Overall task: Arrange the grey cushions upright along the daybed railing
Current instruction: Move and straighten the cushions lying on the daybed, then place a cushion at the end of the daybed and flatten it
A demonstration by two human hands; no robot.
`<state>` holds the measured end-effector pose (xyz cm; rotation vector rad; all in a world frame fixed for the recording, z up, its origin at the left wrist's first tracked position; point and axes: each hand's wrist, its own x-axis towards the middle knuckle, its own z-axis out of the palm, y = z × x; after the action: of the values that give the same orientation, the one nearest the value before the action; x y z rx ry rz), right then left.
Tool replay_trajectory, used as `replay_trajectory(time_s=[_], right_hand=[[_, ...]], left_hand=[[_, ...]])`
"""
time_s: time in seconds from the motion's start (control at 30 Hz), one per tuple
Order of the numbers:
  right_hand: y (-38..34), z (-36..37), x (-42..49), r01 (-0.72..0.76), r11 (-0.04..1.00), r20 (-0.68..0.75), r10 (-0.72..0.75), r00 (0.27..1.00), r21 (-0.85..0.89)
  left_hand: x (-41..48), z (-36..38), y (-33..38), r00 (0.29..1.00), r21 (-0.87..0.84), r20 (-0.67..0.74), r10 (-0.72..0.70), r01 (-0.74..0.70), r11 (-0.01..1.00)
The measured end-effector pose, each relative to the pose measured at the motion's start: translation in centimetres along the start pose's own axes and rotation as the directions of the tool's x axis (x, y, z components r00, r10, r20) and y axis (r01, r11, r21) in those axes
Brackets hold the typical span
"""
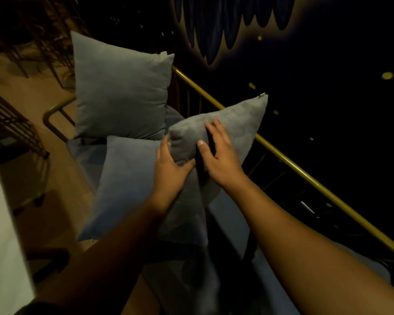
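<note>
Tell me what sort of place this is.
Probably a dim bedroom or lounge nook. A gold daybed railing runs along a dark wall painted with yellow specks like a night sky, and grey cushions sit against the rail.

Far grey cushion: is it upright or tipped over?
Upright. The far grey cushion stands on its bottom edge beside the railing.
</note>
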<state>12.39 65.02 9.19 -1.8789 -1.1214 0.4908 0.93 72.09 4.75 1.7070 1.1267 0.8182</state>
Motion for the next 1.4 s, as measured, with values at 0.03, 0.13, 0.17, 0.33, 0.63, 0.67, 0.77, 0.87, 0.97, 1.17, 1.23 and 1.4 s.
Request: replay_trajectory(time_s=[0.03, 0.13, 0.17, 0.33, 0.63, 0.67, 0.77, 0.87, 0.97, 1.17, 1.23, 1.4], right_hand=[[0.7, 0.3, 0.9, -0.014, 0.998, -0.012, 0.014, 1.000, -0.063], [4.1, 0.9, 3.8, -0.168, 0.975, -0.098, 0.155, 0.983, -0.147], [5.3, 1.1, 4.8, -0.230, 0.962, -0.103, 0.217, 0.971, -0.146], [10.2, 4.6, 8.2, -0.411, 0.884, 0.098, 0.439, 0.893, -0.223], [10.7, 14.2, 9.9, -0.287, 0.918, 0.258, 0.357, 0.898, -0.274], [10.7, 14.2, 10.2, -0.277, 0.917, 0.262, 0.354, 0.898, -0.288], [10.8, 12.7, 9.8, -0.303, 0.914, 0.263, 0.373, 0.890, -0.271], [11.0, 9.6, 7.6, -0.387, 0.884, 0.193, 0.441, 0.876, -0.261], [12.1, 5.0, 3.0, -0.545, 0.808, 0.077, 0.572, 0.816, -0.223], [15.5, -3.9, -10.4, -0.792, 0.595, -0.155, 0.776, 0.611, -0.138], [16.7, -6.1, -15.2, -0.855, 0.512, -0.209, 0.830, 0.517, -0.085], [19.7, -10.8, -25.5, -0.940, 0.334, -0.303, 0.891, 0.339, -0.069]], left_hand=[[1.5, -0.6, -0.4, 1.000, -0.049, -0.025, -0.017, 0.015, 0.999], [5.9, -3.0, -2.5, 0.990, -0.224, -0.097, -0.099, 0.075, 0.972], [7.2, -4.0, -3.7, 0.987, -0.241, -0.115, -0.110, 0.079, 0.967], [11.5, -8.7, -9.7, 0.948, -0.159, -0.223, -0.226, 0.193, 0.968], [12.0, -7.3, -13.6, 0.940, 0.762, 0.233, -0.250, -0.017, 0.647], [11.7, -6.9, -13.5, 0.939, 0.760, 0.220, -0.265, 0.006, 0.650], [11.5, -6.4, -12.2, 0.946, 0.774, 0.222, -0.236, -0.023, 0.633], [11.1, -5.2, -9.5, 0.918, 0.809, 0.351, -0.185, -0.198, 0.553], [9.2, -1.9, -7.9, 0.807, 0.710, 0.577, -0.129, -0.418, 0.566], [0.7, 8.6, -4.9, 0.570, 0.387, 0.821, -0.043, -0.499, 0.776], [-2.7, 11.4, -4.3, 0.476, 0.298, 0.878, -0.048, -0.466, 0.833], [-10.2, 17.3, -4.6, 0.295, 0.377, 0.908, -0.298, -0.267, 0.887]])
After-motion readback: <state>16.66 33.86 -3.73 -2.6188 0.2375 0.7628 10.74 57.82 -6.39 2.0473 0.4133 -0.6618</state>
